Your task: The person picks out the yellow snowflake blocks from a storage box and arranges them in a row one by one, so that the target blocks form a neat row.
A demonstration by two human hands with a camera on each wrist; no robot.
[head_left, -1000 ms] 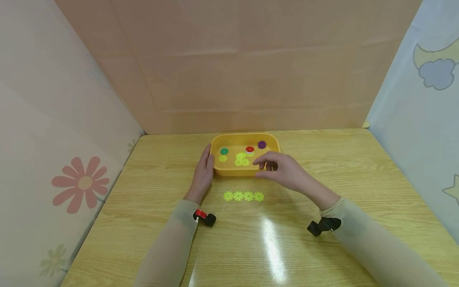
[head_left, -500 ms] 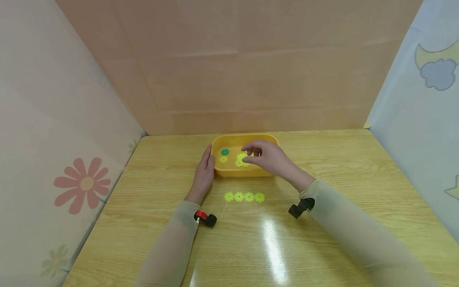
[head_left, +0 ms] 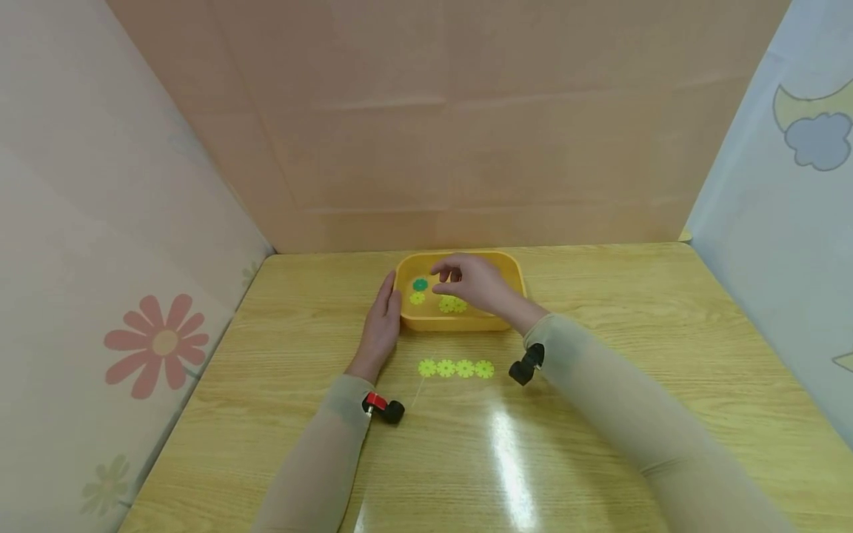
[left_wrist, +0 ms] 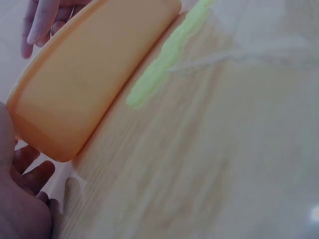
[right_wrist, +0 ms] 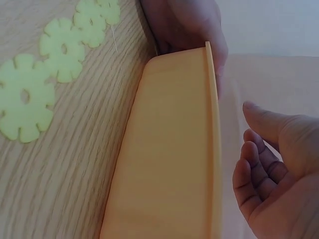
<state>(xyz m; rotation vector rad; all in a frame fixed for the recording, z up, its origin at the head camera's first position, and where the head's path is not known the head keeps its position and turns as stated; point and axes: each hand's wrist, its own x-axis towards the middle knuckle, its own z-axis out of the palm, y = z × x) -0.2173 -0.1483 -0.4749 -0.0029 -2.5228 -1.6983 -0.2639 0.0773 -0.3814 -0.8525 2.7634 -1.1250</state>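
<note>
A shallow orange-yellow tray (head_left: 456, 323) stands toward the back of the table. My left hand (head_left: 378, 326) lies along its left side, fingers fairly straight against the wall and thumb near the rim. Over the tray's middle hovers my right hand (head_left: 472, 282), thumb and fingers apart with nothing between them; in the right wrist view this hand (right_wrist: 279, 164) is just beyond the rim. Inside the tray are a green notched flower-shaped disc (head_left: 420, 284), a yellow disc (head_left: 417, 297) in front of it, and overlapping yellow discs (head_left: 452, 305) partly hidden by my right hand.
Several yellow notched discs (head_left: 464, 368) lie in a straight row on the wooden table (head_left: 600, 296), in front of the tray. A tan panel (head_left: 433, 148) rises behind the table, with patterned walls on both sides.
My right hand has moved left from the tray's right front corner to over its middle, hiding the red and purple discs seen earlier. The left hand stays at the tray's side.
</note>
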